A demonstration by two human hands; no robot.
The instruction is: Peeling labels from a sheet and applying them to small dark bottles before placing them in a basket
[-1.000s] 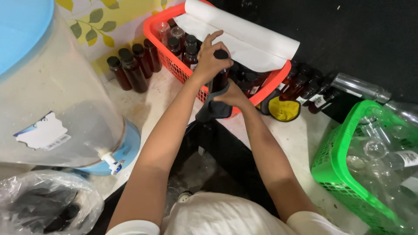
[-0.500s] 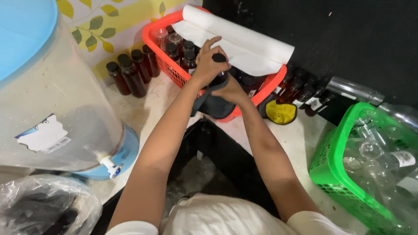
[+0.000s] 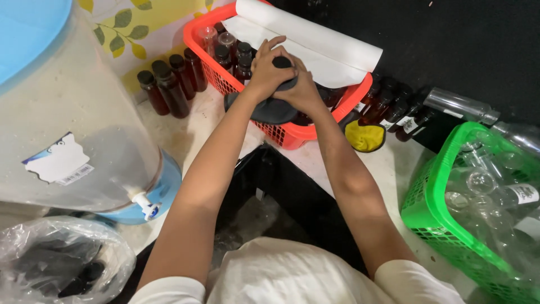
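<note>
Both my hands meet over the front rim of a red-orange basket [image 3: 284,134]. My left hand [image 3: 267,70] wraps the black cap of a dark bottle [image 3: 283,62] from above. My right hand [image 3: 302,90] grips the same bottle lower down, with a dark cloth [image 3: 270,110] hanging under it over the basket rim. The bottle's body is mostly hidden by my fingers. Several capped brown bottles [image 3: 229,53] stand inside the basket behind my hands.
A white paper roll [image 3: 315,42] lies across the basket. Brown bottles [image 3: 169,84] stand left of it and others [image 3: 394,112] to its right, beside a yellow cloth [image 3: 365,137]. A green basket [image 3: 427,208] holds clear bottles. A large water dispenser [image 3: 67,124] and a plastic bag [image 3: 50,264] sit left.
My hands stay clasped on the bottle at the basket rim; they have shifted slightly, with the left fingers closing further over the cap.
</note>
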